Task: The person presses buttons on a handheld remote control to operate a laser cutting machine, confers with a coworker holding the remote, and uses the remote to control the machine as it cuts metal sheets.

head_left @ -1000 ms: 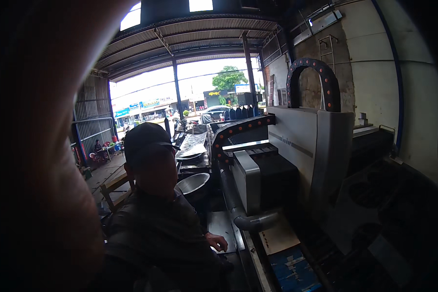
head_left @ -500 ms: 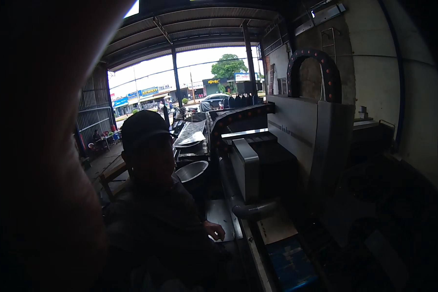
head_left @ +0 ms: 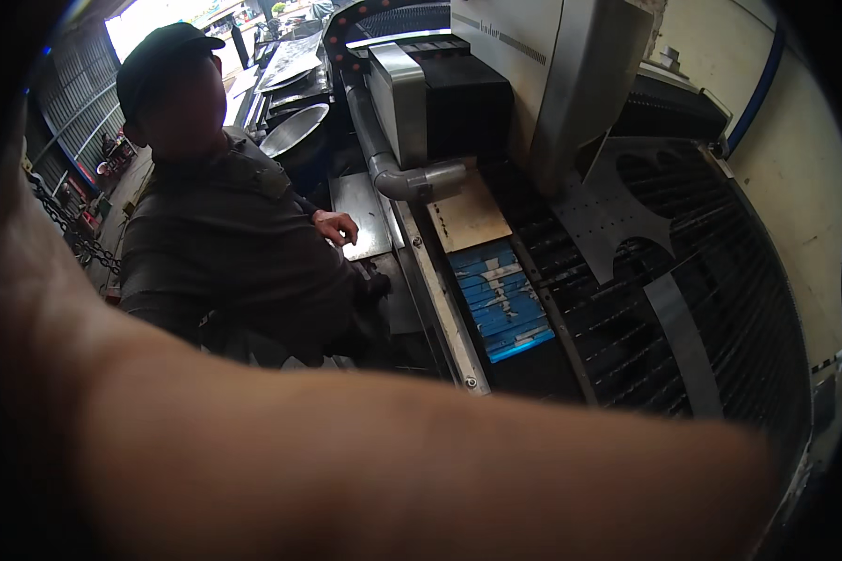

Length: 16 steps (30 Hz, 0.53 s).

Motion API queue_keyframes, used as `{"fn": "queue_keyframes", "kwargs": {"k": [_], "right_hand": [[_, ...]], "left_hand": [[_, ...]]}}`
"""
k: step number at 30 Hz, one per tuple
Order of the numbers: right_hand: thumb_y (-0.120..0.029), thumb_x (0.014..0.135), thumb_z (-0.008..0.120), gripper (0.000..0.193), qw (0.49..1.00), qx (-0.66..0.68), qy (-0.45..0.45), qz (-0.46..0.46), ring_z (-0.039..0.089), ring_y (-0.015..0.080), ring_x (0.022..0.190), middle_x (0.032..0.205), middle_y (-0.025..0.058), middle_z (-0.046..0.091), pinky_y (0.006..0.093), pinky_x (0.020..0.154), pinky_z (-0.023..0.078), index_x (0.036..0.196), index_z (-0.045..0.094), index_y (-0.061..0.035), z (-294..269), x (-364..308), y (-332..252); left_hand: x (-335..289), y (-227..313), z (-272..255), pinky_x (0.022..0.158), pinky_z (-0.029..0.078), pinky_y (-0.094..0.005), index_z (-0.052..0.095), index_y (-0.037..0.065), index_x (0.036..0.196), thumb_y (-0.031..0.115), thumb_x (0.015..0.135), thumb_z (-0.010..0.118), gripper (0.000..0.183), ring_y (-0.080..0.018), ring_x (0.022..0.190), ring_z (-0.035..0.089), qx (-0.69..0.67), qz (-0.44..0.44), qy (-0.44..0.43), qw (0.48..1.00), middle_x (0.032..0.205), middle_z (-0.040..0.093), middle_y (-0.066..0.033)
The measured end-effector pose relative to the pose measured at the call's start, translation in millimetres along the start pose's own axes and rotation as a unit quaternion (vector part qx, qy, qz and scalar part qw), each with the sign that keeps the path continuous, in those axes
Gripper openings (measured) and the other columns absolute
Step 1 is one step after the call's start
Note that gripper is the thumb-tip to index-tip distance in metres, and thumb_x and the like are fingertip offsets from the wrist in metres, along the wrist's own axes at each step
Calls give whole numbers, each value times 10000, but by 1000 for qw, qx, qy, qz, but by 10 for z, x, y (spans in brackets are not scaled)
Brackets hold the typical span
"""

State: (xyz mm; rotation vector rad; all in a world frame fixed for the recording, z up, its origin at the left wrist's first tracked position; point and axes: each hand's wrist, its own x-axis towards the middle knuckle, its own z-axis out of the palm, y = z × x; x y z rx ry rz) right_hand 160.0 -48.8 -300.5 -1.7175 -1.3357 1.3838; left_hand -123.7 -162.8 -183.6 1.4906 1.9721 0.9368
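Note:
A bare limb, most likely my left hand [head_left: 365, 458], is pressed close to the lens, very large and blurred. It spans the lower picture from the left edge to the lower right. Its fingers cannot be made out, nor whether it holds anything. My right hand does not show. Beyond the blurred skin stands a person in a dark cap and dark shirt [head_left: 239, 243], whose own hand [head_left: 335, 227] hangs by a bright metal sheet [head_left: 365, 215]. To the right lies a slatted cutting bed [head_left: 617, 341] with a cut metal plate [head_left: 613, 210] on it.
A large pale machine housing [head_left: 505, 65] stands over the bed, with a grey elbow pipe [head_left: 412, 180] below it. Blue slatted panel [head_left: 505, 304] lies beside the rail. A round metal basin [head_left: 295, 131] stands behind the person; chains [head_left: 65, 220] hang at left.
The view has tipped downward and brightened, bringing the cutting bed into sight. The blurred skin, earlier a dark mass on the left, now crosses the bottom. The person appears farther up and left.

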Motion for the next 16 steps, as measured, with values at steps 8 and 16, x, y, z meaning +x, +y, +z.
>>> {"fn": "queue_keyframes", "kwargs": {"k": [8,16], "right_hand": [[-215,843,652,372,997,0,81,3,700,258,976,1060,164,721,343,861,519,1175,685,-51,-221,-167,106],[-436,902,664,574,995,-45,-83,-12,664,365,1047,1374,175,568,530,965,491,1410,534,-203,-131,142,52]], "left_hand": [[-507,-888,-230,675,524,-329,645,-19,1101,81,881,622,243,-192,708,642,-32,-232,-180,955,825,692,-107],[-454,-86,-684,479,405,-284,768,2,937,224,864,732,237,-102,547,525,-104,-428,-232,868,662,622,-15]]}}
